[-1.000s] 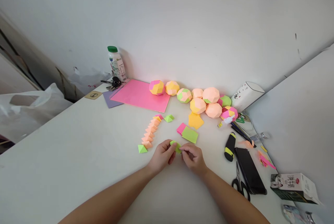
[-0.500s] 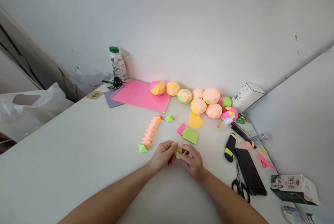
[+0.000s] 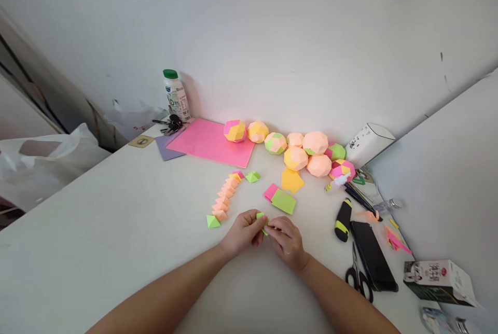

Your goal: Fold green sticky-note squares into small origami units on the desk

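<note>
A small folded piece of green paper is pinched by my left hand, thumb on top. My right hand has its fingertips closed on the paper's right edge; the fingers hide part of it. Just beyond lie a green paper stack and a pink paper stack partly under it. To the left runs a row of folded peach paper pieces, with a green folded piece at its near end and another green piece beside its far end.
Faceted paper balls line the wall, near a pink sheet and yellow paper. On the right are a utility knife, scissors, a black phone and a milk carton. A bottle stands back left.
The green paper has turned slightly between my fingers and shows less of its face. My right fingers have drawn closer together on its edge. Everything else stays in place.
</note>
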### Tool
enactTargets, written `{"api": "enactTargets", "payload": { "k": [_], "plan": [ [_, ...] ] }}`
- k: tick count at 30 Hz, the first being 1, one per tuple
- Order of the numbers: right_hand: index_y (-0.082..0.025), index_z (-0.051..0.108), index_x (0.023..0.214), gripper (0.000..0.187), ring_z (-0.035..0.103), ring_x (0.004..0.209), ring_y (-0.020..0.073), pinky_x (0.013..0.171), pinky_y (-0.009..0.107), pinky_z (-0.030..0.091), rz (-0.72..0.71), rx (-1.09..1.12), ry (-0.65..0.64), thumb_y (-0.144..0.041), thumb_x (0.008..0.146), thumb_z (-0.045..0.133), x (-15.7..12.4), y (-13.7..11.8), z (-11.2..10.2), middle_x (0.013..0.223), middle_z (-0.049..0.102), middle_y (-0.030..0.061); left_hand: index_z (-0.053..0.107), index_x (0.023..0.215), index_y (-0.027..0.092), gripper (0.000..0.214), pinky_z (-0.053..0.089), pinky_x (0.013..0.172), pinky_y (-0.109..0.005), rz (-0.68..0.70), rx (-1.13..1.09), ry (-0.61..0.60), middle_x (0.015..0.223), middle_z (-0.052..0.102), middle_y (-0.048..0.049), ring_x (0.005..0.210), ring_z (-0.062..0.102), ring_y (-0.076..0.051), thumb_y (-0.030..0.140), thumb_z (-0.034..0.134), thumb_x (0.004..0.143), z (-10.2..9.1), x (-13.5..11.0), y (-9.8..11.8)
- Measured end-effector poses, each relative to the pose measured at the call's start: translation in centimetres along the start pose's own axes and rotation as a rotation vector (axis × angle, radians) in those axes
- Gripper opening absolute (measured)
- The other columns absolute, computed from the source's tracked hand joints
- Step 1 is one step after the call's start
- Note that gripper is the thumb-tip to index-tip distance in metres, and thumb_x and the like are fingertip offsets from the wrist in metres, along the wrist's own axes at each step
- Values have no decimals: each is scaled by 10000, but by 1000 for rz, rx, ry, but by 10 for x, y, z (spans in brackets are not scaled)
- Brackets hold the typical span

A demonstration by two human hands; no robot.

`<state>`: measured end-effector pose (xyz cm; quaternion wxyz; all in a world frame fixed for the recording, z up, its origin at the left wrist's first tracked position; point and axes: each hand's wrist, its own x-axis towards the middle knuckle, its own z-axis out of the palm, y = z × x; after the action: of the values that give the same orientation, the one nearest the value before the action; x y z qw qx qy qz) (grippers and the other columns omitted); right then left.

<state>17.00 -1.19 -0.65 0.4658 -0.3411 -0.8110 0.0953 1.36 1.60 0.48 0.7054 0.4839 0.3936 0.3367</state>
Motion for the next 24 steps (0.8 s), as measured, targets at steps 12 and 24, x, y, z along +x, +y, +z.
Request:
{"api": "enactTargets", "payload": {
  "k": [12,24],
  "plan": [
    [-206,664,934,204,574,734,186,644,323,518,184,61,-15,-152,859,482,-1,5,3,807,617,82,549,733,169,303,410,495,-229,64,71,44,595,564,13,514,500,-113,449,478,823,4,-2,-5],
    [-190,652,789,77,580,621,144,553,269,502,491,291,32,-213,813,583,1,12,2,728,608,43,587,790,163,227,439,551,-246,101,131,-99,735,613,-43,676,578,-161,300,413,837,1,-4,-4]
  ]
}}
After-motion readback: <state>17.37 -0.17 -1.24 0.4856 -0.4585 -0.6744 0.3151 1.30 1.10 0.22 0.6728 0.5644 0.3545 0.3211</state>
